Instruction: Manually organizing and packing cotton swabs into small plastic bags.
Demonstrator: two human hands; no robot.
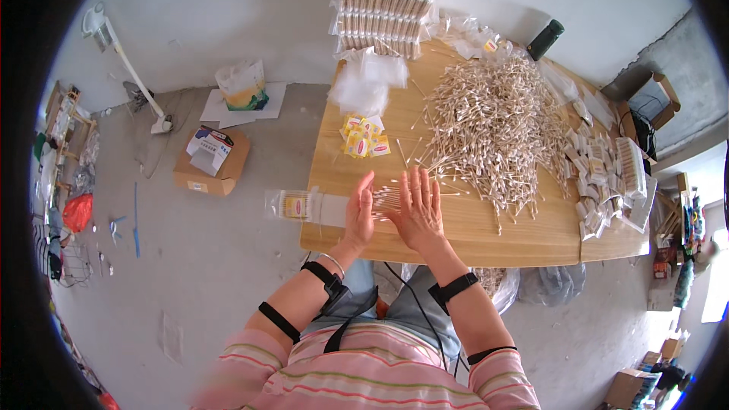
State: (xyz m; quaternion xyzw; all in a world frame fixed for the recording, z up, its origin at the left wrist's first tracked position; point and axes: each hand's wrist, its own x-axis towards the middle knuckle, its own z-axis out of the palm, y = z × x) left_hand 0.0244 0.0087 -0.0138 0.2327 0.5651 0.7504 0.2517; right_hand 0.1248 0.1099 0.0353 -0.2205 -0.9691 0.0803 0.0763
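A small row of cotton swabs [386, 199] lies on the wooden table between my two hands. My left hand [360, 212] stands on its edge at the left end of the row, fingers stretched out and pointing away from me. Across the right part of the swabs my right hand [418, 209] lies flat, its fingers extended and slightly apart. Just left of my left hand is a clear bag of swabs [295, 204] with a yellow label, at the table's left edge. A big loose heap of cotton swabs [493, 121] spreads beyond my right hand.
Yellow labels [364, 137] and clear plastic bags [368, 82] lie further back on the table [456, 247]. Stacked swab packs [387, 7] rise at the far edge. Bundled packs [600, 175] crowd the right end, near a dark green cylinder [545, 39]. A cardboard box [213, 161] sits on the floor.
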